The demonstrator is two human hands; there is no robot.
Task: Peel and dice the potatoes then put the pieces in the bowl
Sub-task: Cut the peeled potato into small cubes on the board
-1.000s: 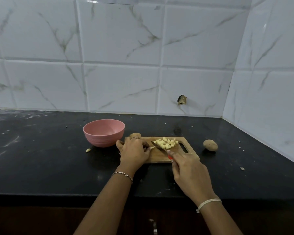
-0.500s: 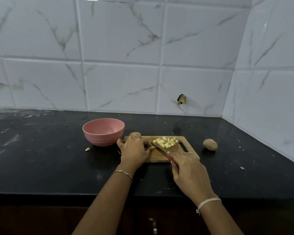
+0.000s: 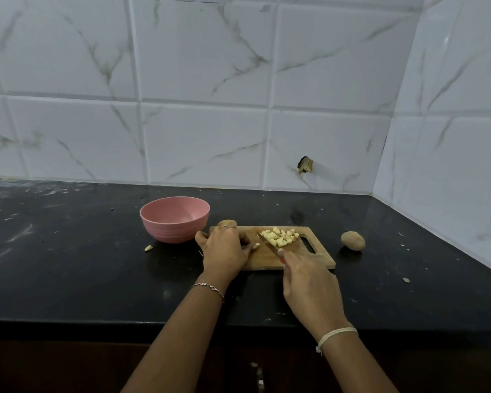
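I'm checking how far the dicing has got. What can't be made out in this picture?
- Head view: potato piece under the left hand; fingers cover all but a pale tip.
- Head view: knife handle, wrapped by the right hand.
- Head view: bowl bottom, hidden by its near wall; contents unknown.
- Head view: potato behind the left hand, lower part covered by it.

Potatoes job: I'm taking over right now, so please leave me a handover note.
Left hand pinches a small piece on the board; right hand grips the knife.
Dice lie piled on the board; the bowl looks empty.
An unpeeled potato sits behind the left hand, another right of the board.
Left: cut the piece, peel and dice both, fill the bowl.
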